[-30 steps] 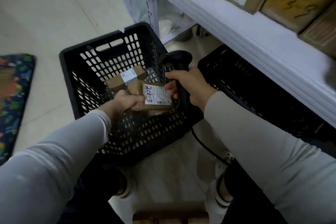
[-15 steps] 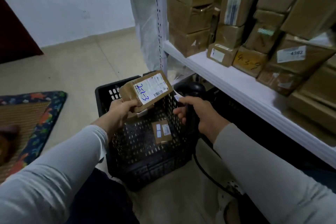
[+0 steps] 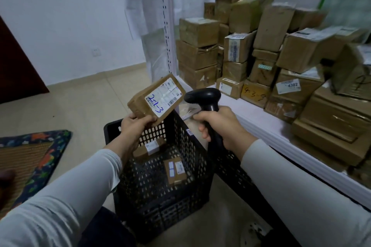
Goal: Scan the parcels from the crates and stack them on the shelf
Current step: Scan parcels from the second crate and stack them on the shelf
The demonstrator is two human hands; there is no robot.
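My left hand [image 3: 136, 124] grips a small brown parcel [image 3: 140, 102] by its lower end, held tilted above the black crate [image 3: 160, 206]. Its white label with blue handwriting faces up and to the right. My right hand [image 3: 220, 128] holds a black barcode scanner [image 3: 204, 96] by the handle, its head just right of the parcel's label and pointing at it. Two more small parcels [image 3: 174, 170] lie on the crate's floor. The white shelf [image 3: 261, 124] at the right carries several stacked brown parcels [image 3: 265, 60].
A second black crate [image 3: 239, 172] sits under the shelf, right of the first. A colourful patterned mat [image 3: 34, 158] lies on the tiled floor at the left. A perforated white shelf upright [image 3: 166, 26] rises behind the crate. A dark door [image 3: 16, 70] stands at the far left.
My left hand has lifted the parcel out of the crate and up, label turned toward the scanner. My right hand has raised the scanner beside it. The view has tilted up toward the shelf.
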